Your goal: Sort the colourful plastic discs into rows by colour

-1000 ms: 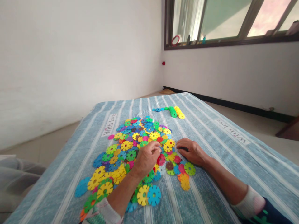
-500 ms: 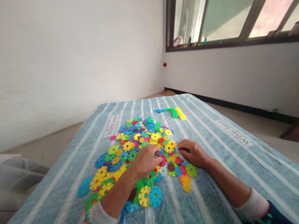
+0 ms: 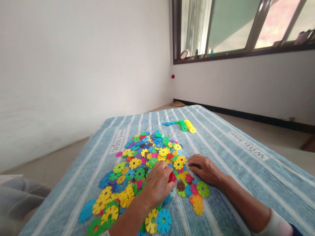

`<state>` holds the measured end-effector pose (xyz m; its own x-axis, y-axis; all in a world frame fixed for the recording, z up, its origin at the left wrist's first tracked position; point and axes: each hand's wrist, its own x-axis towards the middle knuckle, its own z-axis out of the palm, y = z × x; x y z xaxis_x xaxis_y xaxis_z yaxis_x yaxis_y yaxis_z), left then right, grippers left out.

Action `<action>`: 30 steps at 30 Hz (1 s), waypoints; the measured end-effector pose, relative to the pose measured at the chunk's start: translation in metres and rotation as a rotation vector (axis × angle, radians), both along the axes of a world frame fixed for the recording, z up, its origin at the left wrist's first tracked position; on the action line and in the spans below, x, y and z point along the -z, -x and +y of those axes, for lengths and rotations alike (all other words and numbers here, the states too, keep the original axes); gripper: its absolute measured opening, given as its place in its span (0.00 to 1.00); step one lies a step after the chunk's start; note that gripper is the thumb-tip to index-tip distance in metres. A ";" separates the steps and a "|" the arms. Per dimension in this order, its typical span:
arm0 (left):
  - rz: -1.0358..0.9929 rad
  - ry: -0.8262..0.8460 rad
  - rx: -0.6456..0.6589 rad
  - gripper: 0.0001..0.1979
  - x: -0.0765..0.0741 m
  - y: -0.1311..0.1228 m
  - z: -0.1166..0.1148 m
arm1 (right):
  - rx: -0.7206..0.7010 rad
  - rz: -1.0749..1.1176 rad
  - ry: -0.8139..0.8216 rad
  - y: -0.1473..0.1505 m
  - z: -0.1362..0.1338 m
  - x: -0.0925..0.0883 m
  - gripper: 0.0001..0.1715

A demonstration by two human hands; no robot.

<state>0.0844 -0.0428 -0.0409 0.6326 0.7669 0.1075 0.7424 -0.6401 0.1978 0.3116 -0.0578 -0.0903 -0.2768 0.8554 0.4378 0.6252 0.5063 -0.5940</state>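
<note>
A spread pile of notched plastic snowflake discs (image 3: 134, 163) in many colours lies on the striped cloth. My left hand (image 3: 158, 183) reaches over its middle, with thumb and fingers closed on a red snowflake disc (image 3: 172, 177). My forearm and hand hide part of the pile. My right hand (image 3: 205, 167) rests on the cloth just right of the pile, fingers loosely bent, a gap between them and the thumb, and nothing visible in it. Near it are a lime-green disc (image 3: 203, 189) and a brown disc (image 3: 180, 186).
Farther back on the striped cloth (image 3: 221, 144) lie a green stack of discs (image 3: 182, 126), a yellow stack (image 3: 190, 126) and a short blue row of discs (image 3: 168, 124). A white wall (image 3: 86, 65) stands on the left; a window is at the upper right.
My left hand has closed its thumb and fingers on the red disc. My right hand keeps its place beside the pile. The whole view has shifted slightly, so everything appears lower.
</note>
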 end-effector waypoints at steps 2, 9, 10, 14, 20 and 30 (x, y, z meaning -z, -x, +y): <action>-0.005 0.005 0.001 0.00 0.002 0.001 0.000 | -0.004 0.000 0.003 0.000 0.000 -0.001 0.10; -0.053 0.048 -0.021 0.04 0.008 0.003 0.003 | -0.006 0.004 0.048 -0.002 0.000 -0.002 0.09; -0.055 0.054 -0.026 0.05 0.007 0.003 0.004 | -0.003 0.005 0.063 -0.003 0.000 -0.002 0.09; -0.058 0.057 -0.040 0.07 0.007 0.003 0.005 | 0.000 0.016 0.091 -0.003 -0.001 -0.003 0.09; -0.074 0.062 -0.027 0.07 0.007 0.005 0.006 | -0.019 0.034 0.099 -0.005 -0.002 -0.005 0.09; -0.048 0.106 -0.033 0.05 0.004 0.011 0.014 | -0.021 0.089 0.138 -0.008 -0.003 -0.008 0.09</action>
